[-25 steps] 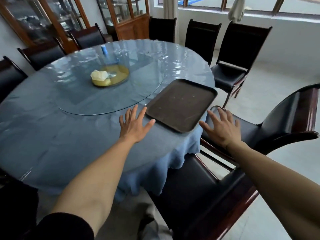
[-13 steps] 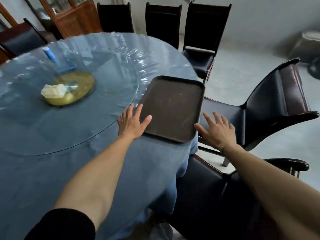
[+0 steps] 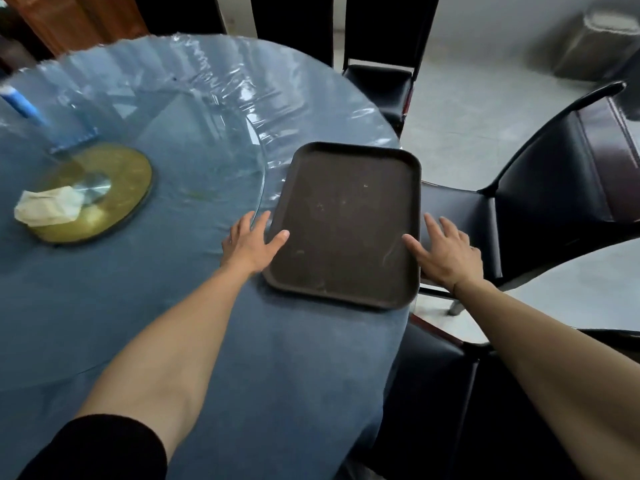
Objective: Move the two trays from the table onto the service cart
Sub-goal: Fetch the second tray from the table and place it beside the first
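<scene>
A dark brown rectangular tray (image 3: pixel 346 220) lies flat at the right edge of the round table (image 3: pixel 194 306), which is covered by a blue cloth under clear plastic. My left hand (image 3: pixel 251 244) is spread open at the tray's left rim, its thumb resting on the rim. At the right rim my right hand (image 3: pixel 445 254) is also spread open, thumb touching the tray's inner edge. Neither hand is closed around the tray. Only one tray is in view, and no service cart shows.
A glass turntable (image 3: pixel 156 140) covers the table's middle, with a gold disc (image 3: pixel 114 192), a crumpled white napkin (image 3: pixel 46 206) and a blue object (image 3: pixel 20 105) on it. Black chairs (image 3: pixel 540 188) stand close on the right and behind the table. A grey metal container (image 3: pixel 595 43) stands at the far right.
I have stepped closer and the view has tilted down. Both hands moved forward from short of the tray to its left and right rims, thumbs now touching it.
</scene>
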